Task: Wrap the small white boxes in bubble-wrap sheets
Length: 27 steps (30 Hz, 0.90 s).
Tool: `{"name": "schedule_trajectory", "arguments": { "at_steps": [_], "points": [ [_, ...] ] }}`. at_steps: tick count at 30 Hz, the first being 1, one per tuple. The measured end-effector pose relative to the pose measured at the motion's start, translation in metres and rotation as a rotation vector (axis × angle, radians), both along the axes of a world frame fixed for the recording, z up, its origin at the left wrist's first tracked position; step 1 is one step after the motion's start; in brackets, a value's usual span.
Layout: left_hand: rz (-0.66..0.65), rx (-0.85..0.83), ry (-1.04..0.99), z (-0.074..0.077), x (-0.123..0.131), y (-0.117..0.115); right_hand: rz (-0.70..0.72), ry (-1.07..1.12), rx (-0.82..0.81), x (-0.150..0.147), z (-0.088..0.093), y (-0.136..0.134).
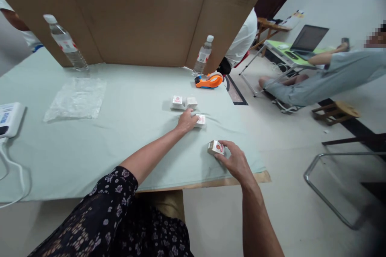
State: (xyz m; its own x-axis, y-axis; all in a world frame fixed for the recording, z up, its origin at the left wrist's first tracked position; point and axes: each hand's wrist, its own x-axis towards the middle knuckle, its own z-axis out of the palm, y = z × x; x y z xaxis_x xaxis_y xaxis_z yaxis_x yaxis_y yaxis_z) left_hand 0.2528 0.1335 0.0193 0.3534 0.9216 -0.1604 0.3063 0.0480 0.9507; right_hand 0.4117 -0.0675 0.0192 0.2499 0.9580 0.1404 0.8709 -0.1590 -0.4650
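My right hand (pixel 237 160) grips a small white box (pixel 216 147) with a red print on its face, between thumb and fingers, close to the table's right front. Farther in, my left hand (pixel 187 121) has its fingers closed at the left side of another small white box (pixel 200 120). Part of that box is hidden behind the fingers. Just beyond it, two more such boxes, a left one (pixel 177 102) and a right one (pixel 191 102), sit side by side on the pale green tablecloth (pixel 135 100).
A cardboard screen (pixel 141 16) stands along the back, with water bottles (pixel 68 44) (pixel 203 55) before it. An orange tape dispenser (pixel 212 80) lies at the back right. To the left are a clear plastic bag (pixel 76 98) and a white device (pixel 10 119) with a cable. People sit beyond.
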Motion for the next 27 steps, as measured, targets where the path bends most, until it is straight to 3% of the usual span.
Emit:
{"name": "schedule_trajectory", "arguments": {
  "at_steps": [5,8,10,13,17,20,23,27],
  "points": [
    [0.042,0.094,0.054,0.004,-0.009,-0.006,-0.019,0.002,0.054,-0.008,0.002,0.001],
    [0.009,0.210,0.069,-0.002,-0.035,-0.023,0.031,0.015,0.086,-0.019,0.004,0.007],
    [-0.028,0.374,0.122,-0.008,-0.069,-0.034,0.075,0.017,0.098,-0.029,0.002,0.013],
    [-0.008,0.628,0.296,-0.013,-0.144,-0.036,0.134,0.011,0.108,-0.043,-0.009,0.023],
    [0.261,0.677,0.733,-0.006,-0.261,-0.012,0.133,-0.003,0.100,-0.046,-0.027,0.034],
    [0.444,0.631,0.934,0.000,-0.329,0.015,0.113,-0.018,0.089,-0.044,-0.036,0.037],
    [0.515,0.626,0.994,0.001,-0.366,0.040,0.104,-0.021,0.099,-0.042,-0.039,0.038],
    [0.463,0.641,0.991,0.000,-0.371,0.053,0.104,-0.007,0.089,-0.044,-0.037,0.038]
  ]
}}
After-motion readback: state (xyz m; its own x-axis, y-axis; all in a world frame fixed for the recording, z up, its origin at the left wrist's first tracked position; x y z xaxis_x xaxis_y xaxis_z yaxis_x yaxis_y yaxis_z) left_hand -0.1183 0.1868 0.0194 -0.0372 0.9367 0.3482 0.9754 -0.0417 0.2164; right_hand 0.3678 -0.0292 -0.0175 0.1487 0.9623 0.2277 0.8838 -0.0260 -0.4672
